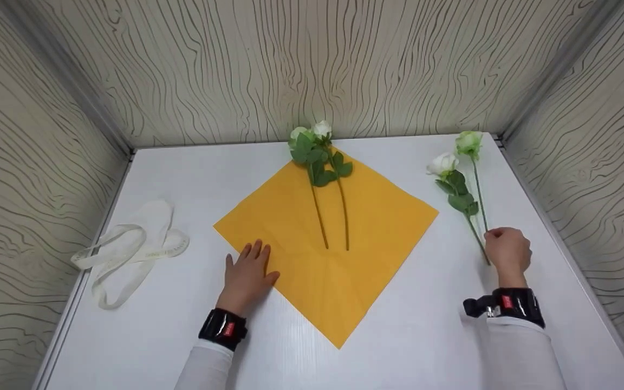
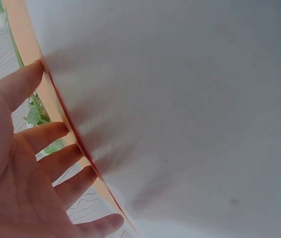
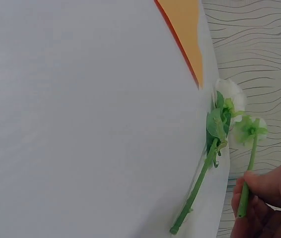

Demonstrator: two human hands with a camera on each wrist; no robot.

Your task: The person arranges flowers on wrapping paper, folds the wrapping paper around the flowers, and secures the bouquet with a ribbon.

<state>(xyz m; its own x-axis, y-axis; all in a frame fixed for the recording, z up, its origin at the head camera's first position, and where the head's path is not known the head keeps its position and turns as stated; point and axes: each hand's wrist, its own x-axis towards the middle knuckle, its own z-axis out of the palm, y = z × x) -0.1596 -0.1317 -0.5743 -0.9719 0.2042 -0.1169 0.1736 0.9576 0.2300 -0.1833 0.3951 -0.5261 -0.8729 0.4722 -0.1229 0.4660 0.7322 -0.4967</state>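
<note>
My right hand [image 1: 507,250] pinches the lower stem of a pale green flower [image 1: 469,144] at the table's right side. In the right wrist view the stem's cut end pokes out past the thumb. Just left of it lies a white rose [image 1: 443,163] with green leaves, its stem on the table. My left hand [image 1: 248,275] rests with fingers spread on the lower left edge of a yellow sheet of wrapping paper [image 1: 366,281]. Two flowers [image 1: 317,149], one white and one greenish, lie on the sheet's upper part, stems pointing toward me and blooms past its top corner.
A looped cream ribbon [image 1: 141,253] with faint lettering lies at the left of the white table [image 1: 420,346]. Wood-grain patterned panels [image 1: 312,65] stand behind the table and along both sides.
</note>
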